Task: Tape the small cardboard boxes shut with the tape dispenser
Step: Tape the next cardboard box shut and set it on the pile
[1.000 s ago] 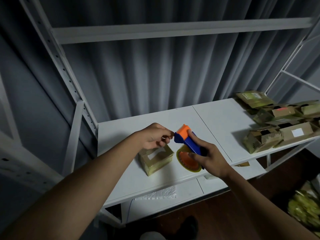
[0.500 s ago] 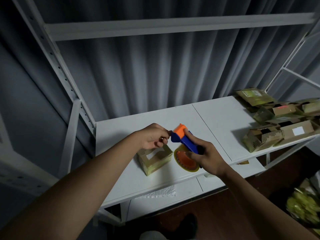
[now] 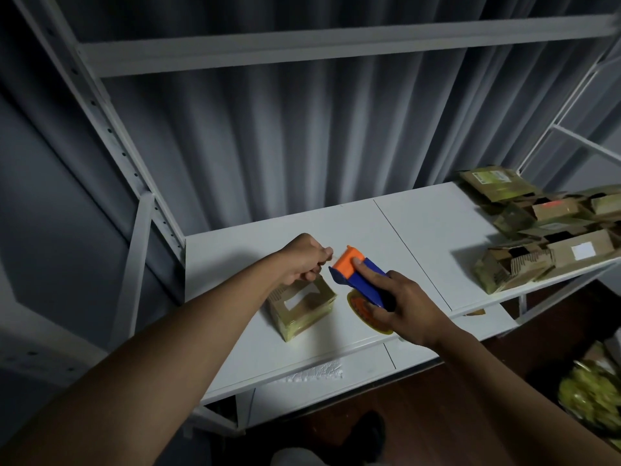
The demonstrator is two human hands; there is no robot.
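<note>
A small cardboard box (image 3: pixel 304 309) with a white label and shiny tape on its sides stands on the white shelf (image 3: pixel 255 250). Just above and behind the box, my left hand (image 3: pixel 304 260) pinches the thin free end of the tape with curled fingers. My right hand (image 3: pixel 408 306) grips the blue handle of the tape dispenser (image 3: pixel 358 275), with its index finger laid along the orange head. The orange tape roll (image 3: pixel 361 309) hangs below the handle, right of the box.
Several more small cardboard boxes (image 3: pixel 544 233) lie heaped at the shelf's right end. White uprights (image 3: pixel 111 129) and a crossbar (image 3: pixel 336 45) frame the shelf, with a grey curtain behind. A lower shelf (image 3: pixel 336 381) sits beneath, and a yellow-green bundle (image 3: pixel 591 395) lies on the floor at right.
The two hands have drawn slightly apart, leaving a small gap between my left fingers and the dispenser's orange head. The box has stayed in place.
</note>
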